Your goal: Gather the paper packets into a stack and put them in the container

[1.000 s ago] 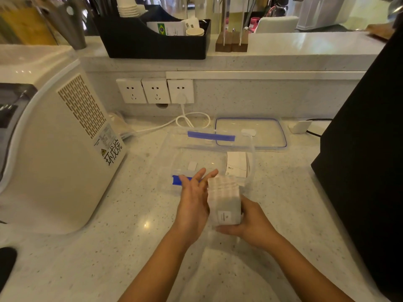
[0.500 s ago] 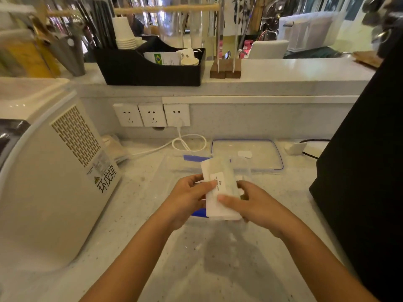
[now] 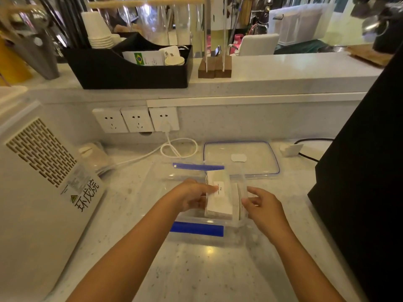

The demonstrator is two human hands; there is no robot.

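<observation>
A stack of white paper packets (image 3: 220, 199) stands inside the clear plastic container (image 3: 165, 182), which has blue clips front and back. The stack sits in the container's right half, leaning slightly. My left hand (image 3: 192, 196) reaches into the container, its fingers on the stack's left face and a fingertip by the small label. My right hand (image 3: 263, 203) is just outside the container's right wall, fingers apart and a little curled, not holding the stack. A few more packets show pressed against the right wall.
The container's clear lid (image 3: 242, 158) with a blue rim lies behind it. A white appliance (image 3: 43, 182) stands at the left, a tall black machine (image 3: 366, 182) at the right. A white cable (image 3: 174, 149) runs from the wall sockets.
The stack was held upright in both hands above the counter, then carried forward; now it rests in the container. My right hand has let go and moved to the right.
</observation>
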